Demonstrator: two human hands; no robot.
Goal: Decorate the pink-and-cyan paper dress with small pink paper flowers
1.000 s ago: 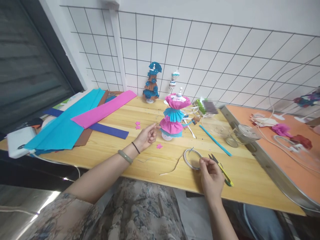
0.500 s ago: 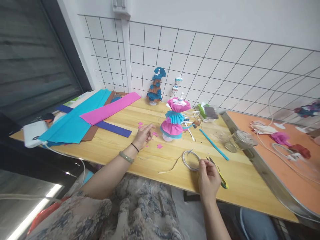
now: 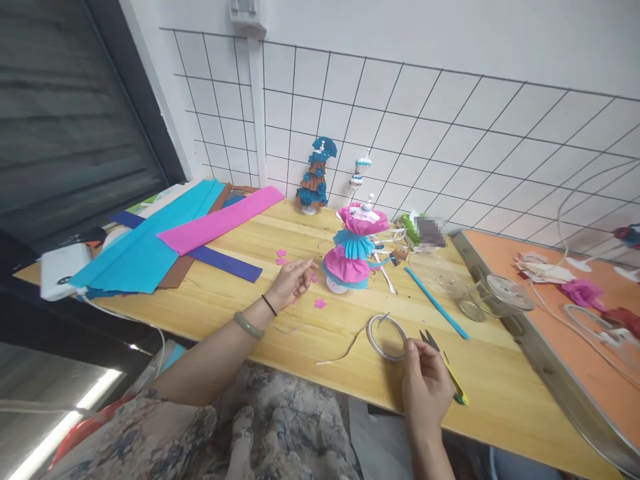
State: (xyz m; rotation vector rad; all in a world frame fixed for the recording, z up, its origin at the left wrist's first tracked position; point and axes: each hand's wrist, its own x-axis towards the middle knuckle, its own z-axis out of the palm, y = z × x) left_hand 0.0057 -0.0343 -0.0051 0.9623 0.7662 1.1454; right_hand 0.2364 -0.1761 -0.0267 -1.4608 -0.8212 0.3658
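- The left hand [image 3: 290,285] is partly curled, with thumb and forefinger close together and pointing toward the pink-and-blue paper dress [image 3: 347,270]; whether something small is pinched there, I cannot tell.
- The dress stands upright on its small white base on the tabletop [image 3: 295,345], just past the left fingertips, with layers of pink and blue ruffles.
- The right hand [image 3: 429,383] has its thumb and forefinger nearly closed at the right edge of a roll of tape [image 3: 371,335]; a firm grip or a mere touch is hard to tell apart.
- A loose strip trails from the roll toward the left.
- Scissors [image 3: 454,380] with a yellow handle lie partly behind the right hand.
- Pink paper flowers [image 3: 320,303] lie scattered near the left hand and the dress.
- As a judgement, the step in hand is fine fingertip work, with the dress, flowers and tape all close by.
- The next move calls for a light, precise pinch, since the paper looks thin and easily creased.
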